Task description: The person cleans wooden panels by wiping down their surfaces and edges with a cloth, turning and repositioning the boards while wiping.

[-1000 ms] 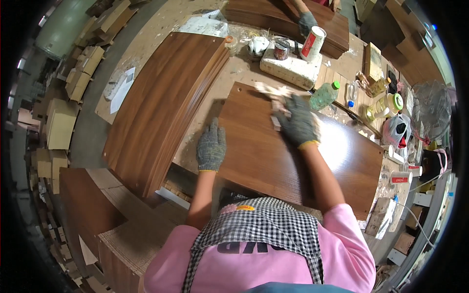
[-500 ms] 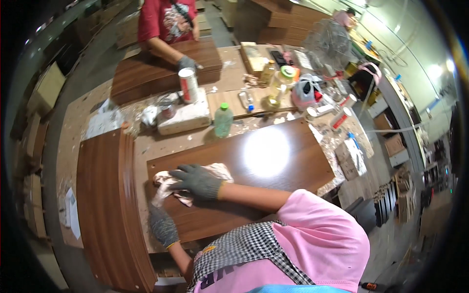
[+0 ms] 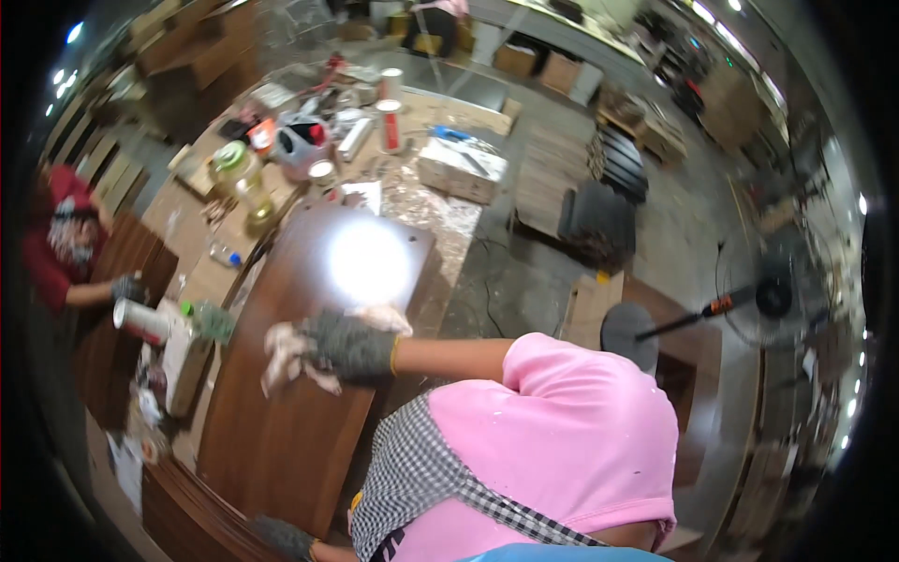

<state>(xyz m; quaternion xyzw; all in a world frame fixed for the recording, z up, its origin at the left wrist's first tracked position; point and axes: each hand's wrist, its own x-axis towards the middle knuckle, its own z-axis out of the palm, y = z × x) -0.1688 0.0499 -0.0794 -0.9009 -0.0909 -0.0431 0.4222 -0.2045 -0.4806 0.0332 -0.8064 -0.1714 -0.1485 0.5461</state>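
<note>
My right hand [image 3: 351,347], in a dark grey knit glove, presses a crumpled pale pink rag [image 3: 292,361] onto a brown wood-grain board [image 3: 272,431]. Bunched cloth shows on both sides of the glove. The board lies lengthwise in front of me, and a bright light glares off its far half. Low in the picture, my left hand [image 3: 284,538], gloved alike, is beside the near end of the board and a stack of brown boards [image 3: 187,510]. Its fingers are dark and blurred.
Left of the board stand a green-capped bottle [image 3: 212,321], a white can [image 3: 142,321] and a white block [image 3: 190,365]. Beyond are a yellowish jug [image 3: 242,178] and a wrapped block [image 3: 461,169]. A person in red [image 3: 70,239] works at the left. A fan [image 3: 773,295] stands right.
The view has swung to the right. My right hand has slid with the rag along the board, away from its near end. My left hand has come away from the rag toward the stacked boards.
</note>
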